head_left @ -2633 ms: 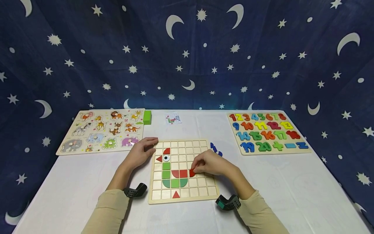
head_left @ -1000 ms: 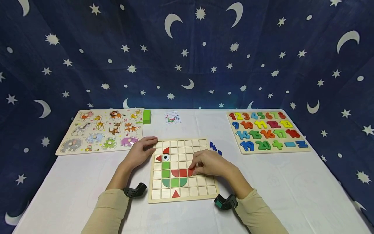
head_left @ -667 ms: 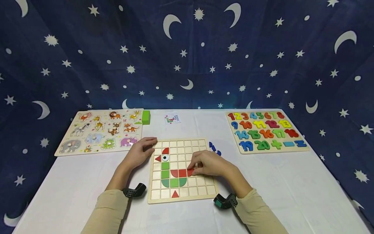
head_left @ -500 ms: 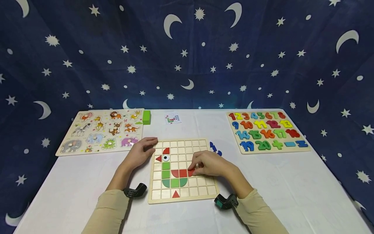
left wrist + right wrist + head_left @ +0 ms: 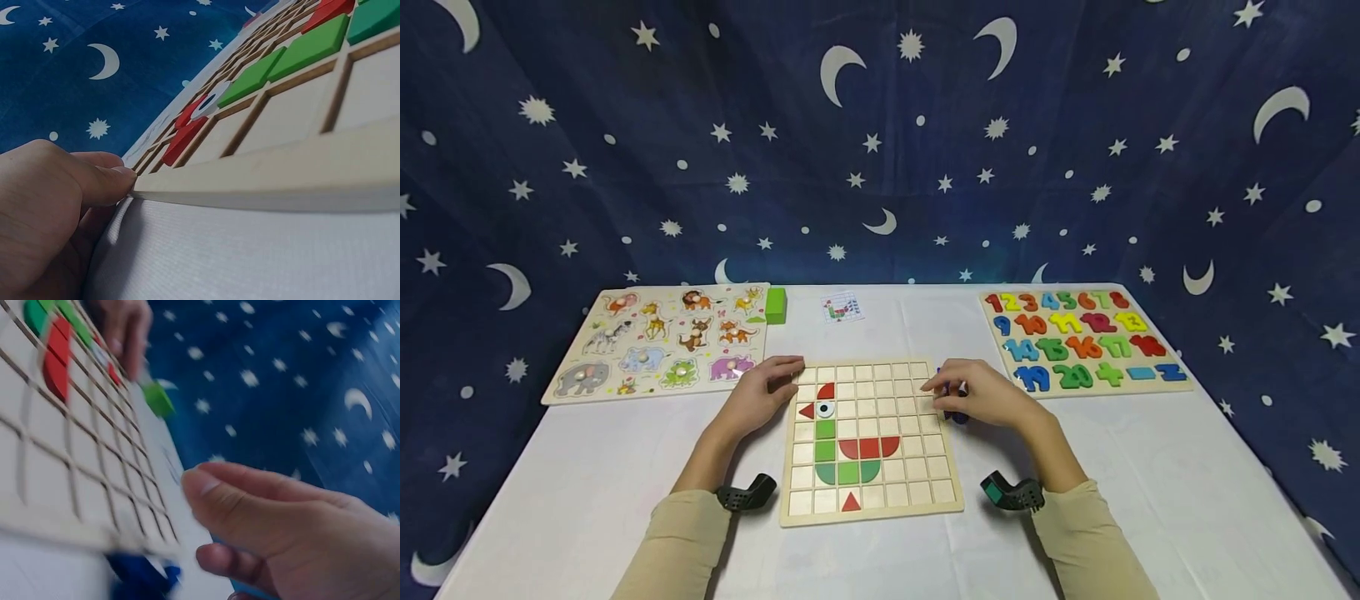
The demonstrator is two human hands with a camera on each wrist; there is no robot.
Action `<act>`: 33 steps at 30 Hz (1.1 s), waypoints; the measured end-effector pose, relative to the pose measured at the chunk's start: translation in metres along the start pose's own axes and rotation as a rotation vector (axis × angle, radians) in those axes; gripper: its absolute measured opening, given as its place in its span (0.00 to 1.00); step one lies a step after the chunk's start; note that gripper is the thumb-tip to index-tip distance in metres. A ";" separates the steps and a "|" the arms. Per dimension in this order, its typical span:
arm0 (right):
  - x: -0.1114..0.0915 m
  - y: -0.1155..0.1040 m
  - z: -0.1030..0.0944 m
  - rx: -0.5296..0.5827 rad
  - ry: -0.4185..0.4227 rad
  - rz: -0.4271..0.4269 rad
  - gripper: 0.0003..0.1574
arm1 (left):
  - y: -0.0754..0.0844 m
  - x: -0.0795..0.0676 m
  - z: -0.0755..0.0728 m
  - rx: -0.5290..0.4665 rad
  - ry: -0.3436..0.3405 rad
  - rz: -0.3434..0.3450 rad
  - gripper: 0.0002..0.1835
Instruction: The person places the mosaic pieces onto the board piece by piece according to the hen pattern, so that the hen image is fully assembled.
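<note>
A wooden grid board (image 5: 920,493) lies on the table in the head view. Its cells hold a bird shape: an eye tile (image 5: 825,408), red triangles, green squares (image 5: 826,429), dark green quarter circles (image 5: 870,472), and a red square (image 5: 869,448) between two red quarter circles (image 5: 890,447). My left hand (image 5: 758,396) touches the board's far left corner, thumb along its edge, as the left wrist view also shows. My right hand (image 5: 981,396) hovers at the board's right edge, fingers apart and holding nothing, over blue pieces (image 5: 140,575) that it partly hides in the head view.
An animal knob puzzle (image 5: 647,333) lies at the back left with a green block (image 5: 776,306) beside it. A small pattern card (image 5: 842,307) is behind the board. At the back right lies a number puzzle (image 5: 1078,342). A starry curtain hangs behind.
My right hand has let go of the red quarter circle, now lying flat in its cell beside the red square, and has moved right to the blue pieces. The left hand has stayed put.
</note>
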State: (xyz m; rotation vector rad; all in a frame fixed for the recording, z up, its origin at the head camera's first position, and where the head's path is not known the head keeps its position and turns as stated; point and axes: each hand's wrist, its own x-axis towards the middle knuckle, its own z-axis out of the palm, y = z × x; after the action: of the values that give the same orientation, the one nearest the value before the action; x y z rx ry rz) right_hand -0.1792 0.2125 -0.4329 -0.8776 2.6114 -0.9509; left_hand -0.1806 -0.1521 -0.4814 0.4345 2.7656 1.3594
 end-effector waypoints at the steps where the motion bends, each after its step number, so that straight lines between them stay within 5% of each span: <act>1: -0.003 0.005 -0.004 -0.003 0.011 0.027 0.16 | 0.000 0.000 0.000 0.000 0.001 -0.001 0.22; 10: -0.019 0.035 -0.019 -0.015 -0.034 0.239 0.13 | -0.001 -0.001 0.001 -0.006 -0.003 -0.016 0.22; 26: -0.014 0.039 -0.012 -0.083 -0.022 0.220 0.14 | -0.001 0.001 0.002 -0.003 -0.007 -0.019 0.22; 33: -0.011 0.038 -0.010 -0.099 -0.013 0.283 0.11 | -0.001 0.001 0.001 0.001 -0.006 -0.017 0.22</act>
State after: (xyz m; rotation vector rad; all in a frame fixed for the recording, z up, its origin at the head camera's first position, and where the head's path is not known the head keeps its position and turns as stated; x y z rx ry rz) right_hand -0.1915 0.2475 -0.4492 -0.5123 2.6953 -0.7442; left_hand -0.1812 -0.1515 -0.4827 0.4136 2.7582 1.3513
